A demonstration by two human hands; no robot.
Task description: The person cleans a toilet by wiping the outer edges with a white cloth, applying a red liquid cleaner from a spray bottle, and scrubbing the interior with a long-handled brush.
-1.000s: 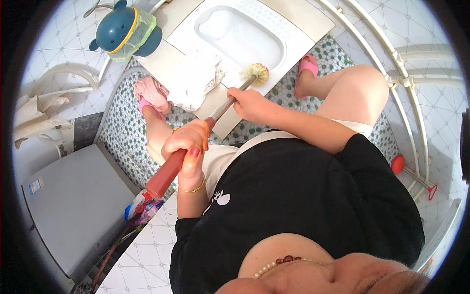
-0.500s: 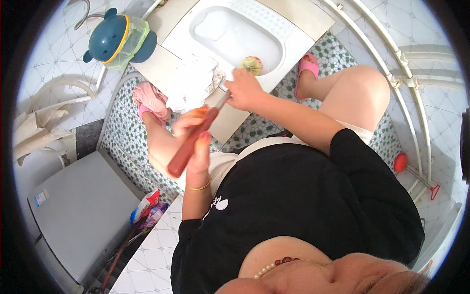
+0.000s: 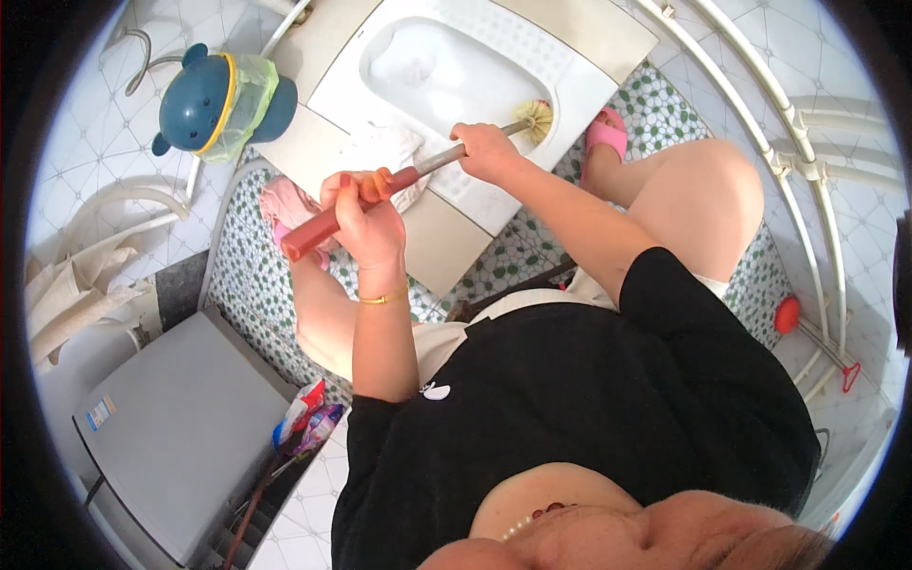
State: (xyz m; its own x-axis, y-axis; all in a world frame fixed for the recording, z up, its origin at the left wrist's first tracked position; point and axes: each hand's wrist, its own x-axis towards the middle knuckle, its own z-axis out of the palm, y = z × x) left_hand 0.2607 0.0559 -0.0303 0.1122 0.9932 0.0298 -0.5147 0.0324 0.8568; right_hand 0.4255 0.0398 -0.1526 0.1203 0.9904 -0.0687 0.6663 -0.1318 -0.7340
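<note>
Both my hands grip one long toilet brush [image 3: 440, 160]. My left hand [image 3: 366, 214] is wrapped round its reddish-brown handle, whose end sticks out to the left. Farther along, my right hand [image 3: 486, 154] is closed on the metal rod. The pale bristle head [image 3: 534, 122] lies against the inner wall at the right end of the white squat toilet [image 3: 337, 114]. Whitish foam or water shows in the basin. Close beyond my left hand, a white cloth [image 3: 380, 152] rests on the toilet's left edge.
A teal bear-shaped bin [image 3: 195, 109] with a green liner stands at the far left. A grey box-like appliance [image 3: 190, 427] is at the near left, with bright plastic packets [image 3: 309, 418] beside it. White pipes [image 3: 788, 171] run along the right wall. A red-headed plunger [image 3: 787, 314] leans there.
The brush has swung flatter, its bristle head moving right along the basin and its handle end going left and up. My left hand has risen slightly; my right shifted a little right.
</note>
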